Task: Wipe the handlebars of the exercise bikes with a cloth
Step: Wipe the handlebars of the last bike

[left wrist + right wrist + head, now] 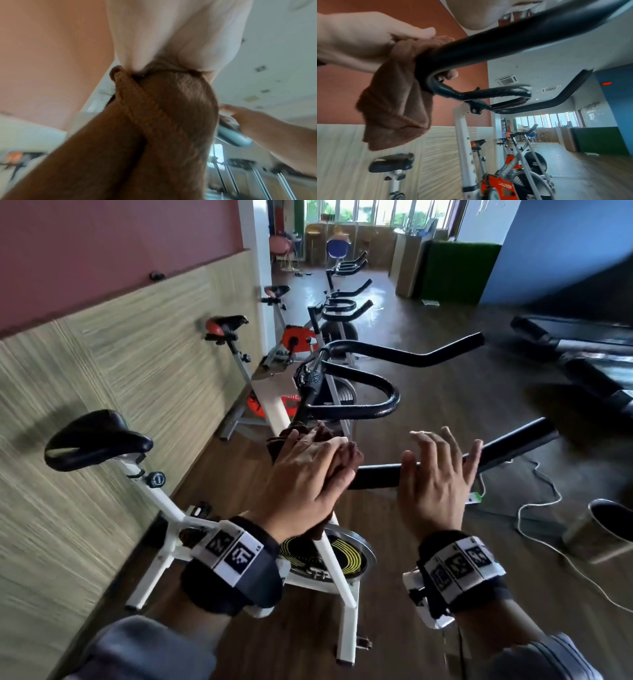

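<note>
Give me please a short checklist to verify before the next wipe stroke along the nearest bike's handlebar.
1. Brown cloth wrapped around the handlebar: ok.
2. Left hand grips the cloth on the bar: ok.
3. Right hand steadies the bar: not ok; fingers are spread, not closed around it.
4. Bar between the hands free for the stroke: ok.
5. Loose cloth end hangs clear of the bike frame: ok.
6. Bar already clean: cannot tell.
</note>
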